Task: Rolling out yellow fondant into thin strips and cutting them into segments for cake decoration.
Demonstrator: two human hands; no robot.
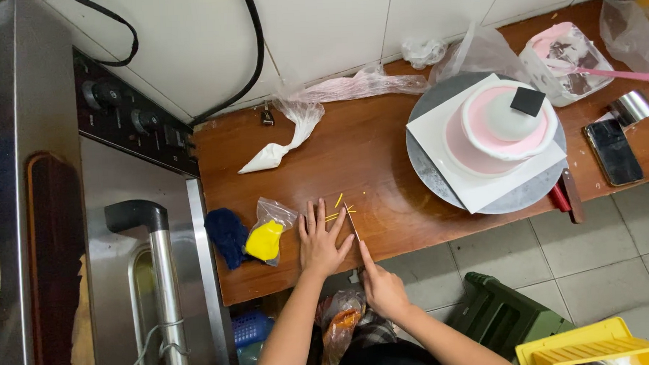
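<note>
In the head view, the left hand [322, 241] is laid flat with spread fingers on the wooden table [382, 173], pinning thin yellow strips [334, 213] so they cannot slide. A small knife [352, 222] is gripped by the right hand [382, 289], forefinger along the blade for control.

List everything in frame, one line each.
table: 1, brown wood, centre
yellow strips: several, by fingertips
knife: 1, thin, in right hand
yellow lump in bag: 1, left of hands
blue lump: 1, table's left edge
piping bag: 1, white, near wall
cake: 1, pink-white, on turntable
phone: 1, black, right
oven: 1, steel, left
left hand: flat on table
right hand: grip on knife
</note>
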